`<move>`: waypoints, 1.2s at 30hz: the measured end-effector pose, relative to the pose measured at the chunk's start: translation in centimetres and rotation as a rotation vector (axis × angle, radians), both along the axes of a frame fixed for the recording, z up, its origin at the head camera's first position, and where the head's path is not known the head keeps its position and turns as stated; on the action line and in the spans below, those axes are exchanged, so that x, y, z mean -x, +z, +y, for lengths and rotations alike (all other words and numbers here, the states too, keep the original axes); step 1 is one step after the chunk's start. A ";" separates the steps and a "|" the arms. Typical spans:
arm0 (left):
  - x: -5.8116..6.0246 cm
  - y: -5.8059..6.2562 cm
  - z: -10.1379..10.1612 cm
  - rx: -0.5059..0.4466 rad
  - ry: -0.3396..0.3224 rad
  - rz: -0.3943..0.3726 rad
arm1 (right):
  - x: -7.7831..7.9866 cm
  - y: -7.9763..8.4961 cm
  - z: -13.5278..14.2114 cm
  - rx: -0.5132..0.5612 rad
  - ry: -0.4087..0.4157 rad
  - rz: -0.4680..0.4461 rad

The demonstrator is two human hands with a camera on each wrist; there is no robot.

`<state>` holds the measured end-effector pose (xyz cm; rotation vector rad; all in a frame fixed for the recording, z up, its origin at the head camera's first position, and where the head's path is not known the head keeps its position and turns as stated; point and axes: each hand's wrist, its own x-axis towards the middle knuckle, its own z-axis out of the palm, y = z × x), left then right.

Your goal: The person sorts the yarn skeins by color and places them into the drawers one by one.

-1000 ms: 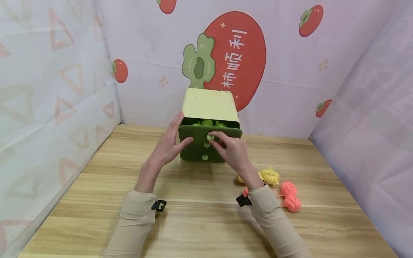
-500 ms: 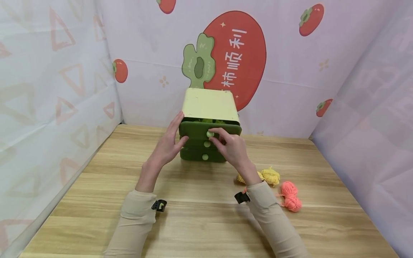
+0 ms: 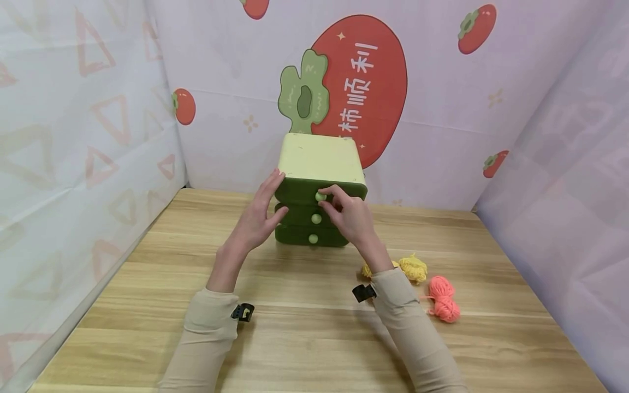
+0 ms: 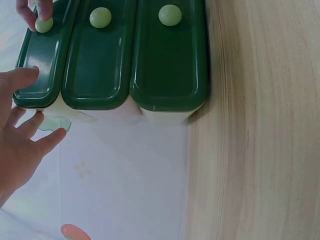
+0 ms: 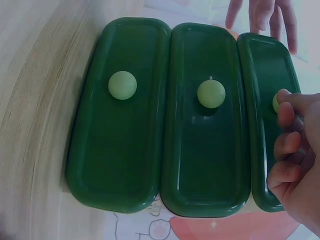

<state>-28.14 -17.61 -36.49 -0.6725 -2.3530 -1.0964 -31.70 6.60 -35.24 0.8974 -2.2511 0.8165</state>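
A small drawer cabinet [image 3: 321,156] with a cream top and three green drawer fronts stands at the back of the table. Its top drawer [image 3: 297,191] is flush with the body. Thumb and fingertips of my right hand [image 3: 355,218] pinch the round pale green knob [image 5: 275,103] of that drawer. My left hand [image 3: 250,221] lies along the cabinet's left side, fingers extended and thumb by the front, as the left wrist view also shows. The middle drawer [image 4: 97,60] and bottom drawer [image 4: 170,65] are closed too, their knobs untouched.
To the right on the wooden table [image 3: 304,338] lie a coral yarn bundle [image 3: 444,299] and yellow yarn [image 3: 413,268], partly behind my right forearm. A printed cloth wall [image 3: 231,65] rises close behind the cabinet.
The top drawer has slid inward until flush, hiding the green bundles seen inside it earlier. My right hand moved forward with the knob; the left hand stayed nearly in place.
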 end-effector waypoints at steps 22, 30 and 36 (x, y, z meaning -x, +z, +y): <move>-0.2 0.2 -0.1 0.016 0.011 -0.007 | -0.4 -0.8 0.4 0.025 0.100 0.043; -0.1 0.1 0.0 0.010 0.013 -0.012 | -0.2 -2.1 0.4 -0.098 0.046 -0.046; 0.0 0.0 -0.1 0.007 0.009 -0.014 | 0.0 -2.9 0.3 -0.105 0.008 -0.064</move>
